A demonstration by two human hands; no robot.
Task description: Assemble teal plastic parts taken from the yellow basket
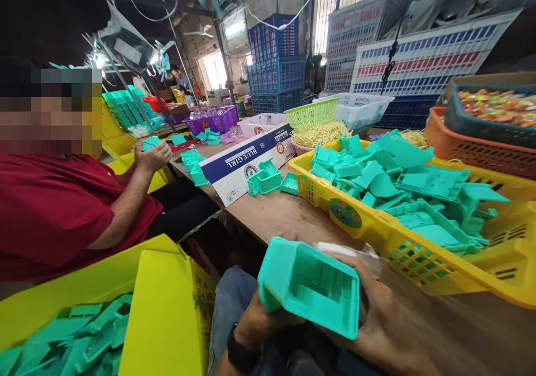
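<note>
In front of me I hold a teal green plastic box-shaped part [322, 287], its hollow side turned up towards me. My left hand [263, 320] is closed on its left end from below, with some fingers hidden behind the plastic. Around the right end curls my right hand [387, 314], fingers partly out of sight behind it. Just beyond the part, a piece of clear plastic film [352, 251] lies by the table edge. A yellow basket [377, 228] heaped with similar teal parts [435, 183] stands on the table beyond my right hand.
A yellow-green bin [165, 303] of teal parts stands at my left. Beyond it sits a co-worker in a red shirt [58, 220], holding a teal part. A cardboard piece [247, 167] stands on the wooden table [268, 214]; orange basket [481, 153] at right.
</note>
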